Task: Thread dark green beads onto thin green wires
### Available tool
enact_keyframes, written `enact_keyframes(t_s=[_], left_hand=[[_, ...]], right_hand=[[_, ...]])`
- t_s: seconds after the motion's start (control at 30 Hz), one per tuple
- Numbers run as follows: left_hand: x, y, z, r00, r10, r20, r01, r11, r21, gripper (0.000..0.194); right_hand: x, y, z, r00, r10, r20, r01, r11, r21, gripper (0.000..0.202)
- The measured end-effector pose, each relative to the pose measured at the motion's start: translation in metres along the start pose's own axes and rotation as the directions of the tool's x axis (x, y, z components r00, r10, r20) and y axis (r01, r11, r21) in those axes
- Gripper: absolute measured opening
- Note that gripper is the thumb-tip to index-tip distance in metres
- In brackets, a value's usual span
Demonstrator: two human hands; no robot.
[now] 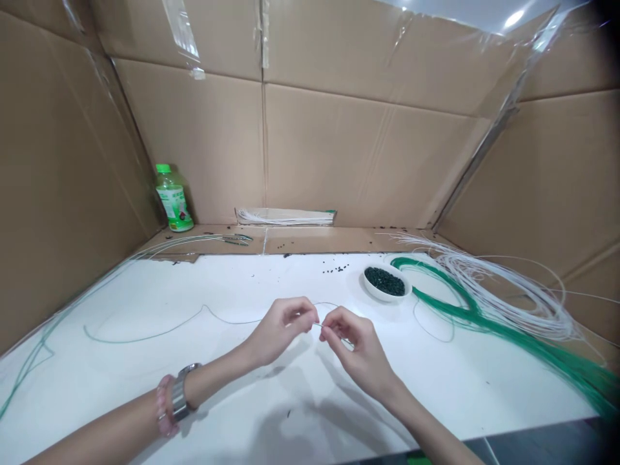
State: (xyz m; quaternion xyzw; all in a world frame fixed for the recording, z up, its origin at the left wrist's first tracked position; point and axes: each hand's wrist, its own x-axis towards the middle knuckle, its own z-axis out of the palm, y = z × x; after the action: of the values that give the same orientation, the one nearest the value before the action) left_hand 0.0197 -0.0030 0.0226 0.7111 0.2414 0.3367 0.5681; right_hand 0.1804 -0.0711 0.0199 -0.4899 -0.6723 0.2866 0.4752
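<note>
My left hand and my right hand meet over the middle of the white table, fingertips a short gap apart. Both pinch a thin green cord, which trails off to the left across the tabletop. A short stretch of it shows between the fingertips; whether a bead sits there is too small to tell. To the right of my right hand is a white bowl filled with small dark green beads. A silver bangle and a pink bead bracelet circle my left wrist.
A bundle of green cords and a coil of white cords lie at the right. At the back left stands a green-capped bottle. Beaded strands lie near it. Loose beads dot the table. Cardboard walls enclose it.
</note>
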Motion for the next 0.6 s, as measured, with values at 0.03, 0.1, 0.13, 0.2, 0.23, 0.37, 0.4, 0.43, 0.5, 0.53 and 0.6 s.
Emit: enact_keyframes(t_s=[0.03, 0.1, 0.13, 0.2, 0.23, 0.37, 0.4, 0.43, 0.5, 0.53, 0.6], left_hand=[[0.000, -0.002, 0.001, 0.998, 0.055, -0.014, -0.056, 0.994, -0.092, 0.039], [-0.002, -0.007, 0.003, 0.990, 0.134, -0.037, -0.139, 0.957, -0.255, 0.047], [-0.002, -0.008, 0.005, 0.989, 0.148, -0.027, -0.149, 0.941, -0.303, 0.049], [-0.003, -0.006, 0.010, 0.991, 0.131, 0.028, -0.116, 0.946, -0.303, 0.047], [-0.003, -0.004, 0.013, 0.994, 0.100, 0.043, -0.085, 0.958, -0.276, 0.043], [-0.003, 0.012, 0.019, 0.997, -0.045, 0.070, 0.058, 0.980, -0.192, 0.028], [-0.004, 0.015, 0.019, 0.994, -0.063, 0.089, 0.080, 0.977, -0.198, 0.028], [-0.004, 0.017, 0.019, 0.991, -0.070, 0.114, 0.094, 0.971, -0.218, 0.030], [-0.007, 0.020, 0.018, 0.981, -0.095, 0.171, 0.139, 0.952, -0.271, 0.034], [-0.008, 0.021, 0.017, 0.976, -0.107, 0.187, 0.158, 0.947, -0.279, 0.035], [-0.010, 0.022, 0.014, 0.974, -0.122, 0.193, 0.162, 0.965, -0.208, 0.035]], right_hand=[[0.000, -0.001, 0.003, 0.999, 0.002, -0.033, 0.001, 0.995, 0.100, 0.010], [0.002, -0.004, 0.010, 0.993, 0.019, -0.120, 0.011, 0.971, 0.240, 0.012], [0.004, -0.006, 0.013, 0.986, 0.041, -0.161, 0.006, 0.959, 0.282, 0.014], [0.006, -0.011, 0.020, 0.972, 0.106, -0.209, -0.025, 0.934, 0.357, 0.017], [0.007, -0.014, 0.023, 0.966, 0.133, -0.220, -0.035, 0.916, 0.400, 0.018], [0.006, -0.020, 0.031, 0.951, 0.221, -0.215, -0.070, 0.833, 0.549, 0.020], [0.005, -0.019, 0.031, 0.947, 0.242, -0.210, -0.079, 0.812, 0.579, 0.020], [0.004, -0.019, 0.031, 0.944, 0.254, -0.209, -0.080, 0.796, 0.600, 0.021], [0.002, -0.016, 0.030, 0.945, 0.237, -0.227, -0.053, 0.793, 0.607, 0.022], [0.000, -0.013, 0.029, 0.947, 0.209, -0.243, -0.025, 0.804, 0.594, 0.022], [-0.002, -0.010, 0.024, 0.958, 0.141, -0.248, 0.022, 0.830, 0.557, 0.018]])
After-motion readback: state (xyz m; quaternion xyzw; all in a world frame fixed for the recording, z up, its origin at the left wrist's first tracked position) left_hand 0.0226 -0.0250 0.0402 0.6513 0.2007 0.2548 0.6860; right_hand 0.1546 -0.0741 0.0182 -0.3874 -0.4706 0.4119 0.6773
